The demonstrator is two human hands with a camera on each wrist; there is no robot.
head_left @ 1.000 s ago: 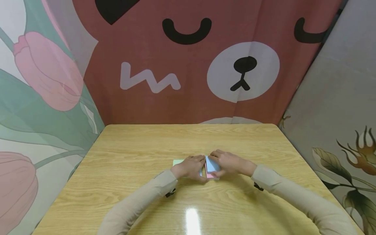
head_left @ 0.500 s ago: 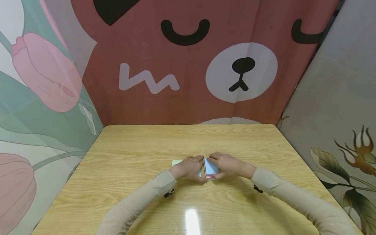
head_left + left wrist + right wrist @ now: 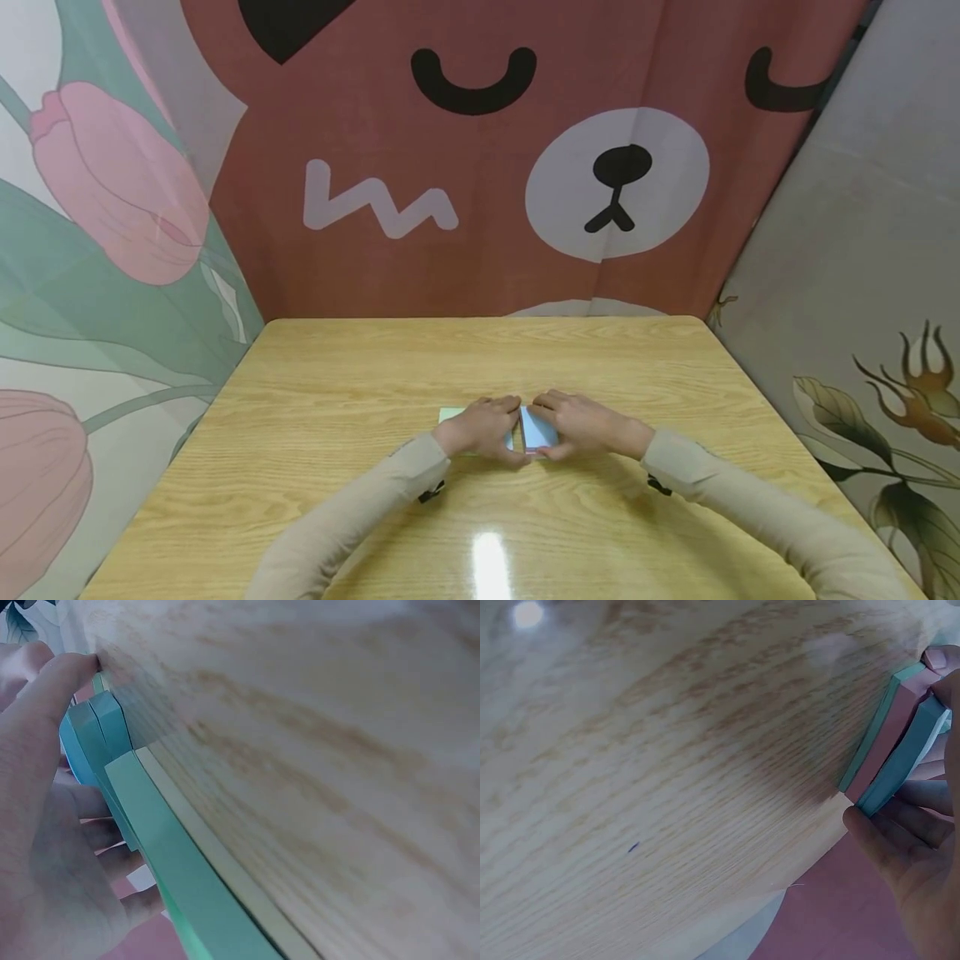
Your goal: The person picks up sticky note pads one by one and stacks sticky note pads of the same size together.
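Note:
Small paper pads like sticky notes lie in two groups at mid-table. My left hand (image 3: 487, 427) is over the left group, thumb near its front edge and fingers at its far side. In the left wrist view a green pad (image 3: 184, 851) rests on a pale yellow one (image 3: 225, 862), with blue pads (image 3: 97, 742) beside the thumb. My right hand (image 3: 585, 425) grips the right stack between thumb and fingers. There a blue pad (image 3: 907, 757) tops a pink pad (image 3: 885, 735), with green (image 3: 866, 746) underneath. A narrow gap separates the groups.
The wooden table (image 3: 360, 358) extends all round the pads. A bear-print cloth (image 3: 480, 275) hangs behind its far edge, with flowered cloths at both sides. A light reflection shines near the front. Both wrists carry dark straps.
My right hand has slid the blue pad nearer to me over the pink one, so less pink shows along the front edge. The left hand has stayed nearly still.

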